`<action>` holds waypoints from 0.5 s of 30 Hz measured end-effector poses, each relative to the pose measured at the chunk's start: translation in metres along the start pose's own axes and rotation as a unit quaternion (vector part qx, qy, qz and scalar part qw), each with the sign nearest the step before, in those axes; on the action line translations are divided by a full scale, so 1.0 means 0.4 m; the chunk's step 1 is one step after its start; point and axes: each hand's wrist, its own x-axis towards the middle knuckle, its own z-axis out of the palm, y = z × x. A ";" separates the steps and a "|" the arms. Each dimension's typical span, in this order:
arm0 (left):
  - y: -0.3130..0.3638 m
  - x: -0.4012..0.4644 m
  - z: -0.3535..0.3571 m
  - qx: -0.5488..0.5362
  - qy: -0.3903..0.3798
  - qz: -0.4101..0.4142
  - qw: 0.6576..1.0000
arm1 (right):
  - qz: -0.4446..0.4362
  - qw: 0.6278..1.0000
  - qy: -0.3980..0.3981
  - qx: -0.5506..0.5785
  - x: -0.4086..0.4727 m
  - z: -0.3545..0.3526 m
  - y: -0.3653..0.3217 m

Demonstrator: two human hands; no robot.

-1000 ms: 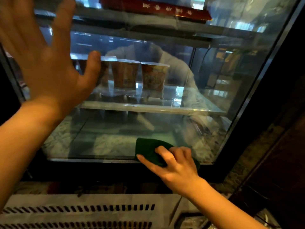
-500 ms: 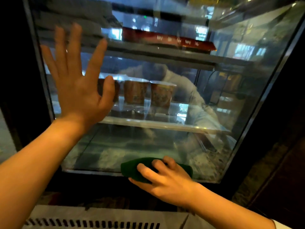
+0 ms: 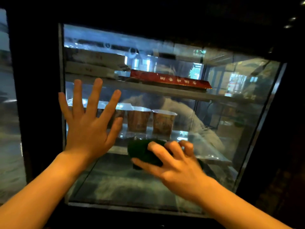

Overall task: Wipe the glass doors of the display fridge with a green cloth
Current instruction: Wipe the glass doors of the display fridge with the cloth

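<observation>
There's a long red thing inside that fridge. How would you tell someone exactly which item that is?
Look through the glass door of the display fridge to the shelf above the row of paper cups. The red box lies flat along that shelf, above and right of the spread left hand. It alone is red, with gold characters along its side; the boxes to its left are pale.

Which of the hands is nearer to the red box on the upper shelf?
Left. The left hand is spread flat on the glass, its fingertips just below and left of the red box. The right hand presses the green cloth lower on the glass, farther below.
</observation>
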 end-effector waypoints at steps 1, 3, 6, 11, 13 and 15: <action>-0.001 0.001 0.000 0.007 -0.001 0.000 1.000 | 0.004 1.000 0.002 -0.009 0.018 -0.007 0.020; -0.003 0.004 0.000 0.007 0.009 0.000 1.000 | 0.009 1.000 0.008 -0.024 0.052 -0.017 0.054; -0.007 0.002 0.005 0.000 0.022 -0.001 1.000 | 0.005 0.999 0.014 -0.036 0.090 -0.024 0.087; -0.009 0.000 0.010 -0.005 0.034 -0.012 0.999 | 0.028 0.997 0.047 -0.053 0.155 -0.045 0.152; -0.008 0.000 0.010 -0.004 0.029 -0.013 0.999 | 0.039 0.996 0.054 -0.063 0.177 -0.050 0.177; -0.010 0.001 0.010 0.000 0.027 -0.013 1.000 | 0.052 0.994 0.058 -0.071 0.197 -0.055 0.200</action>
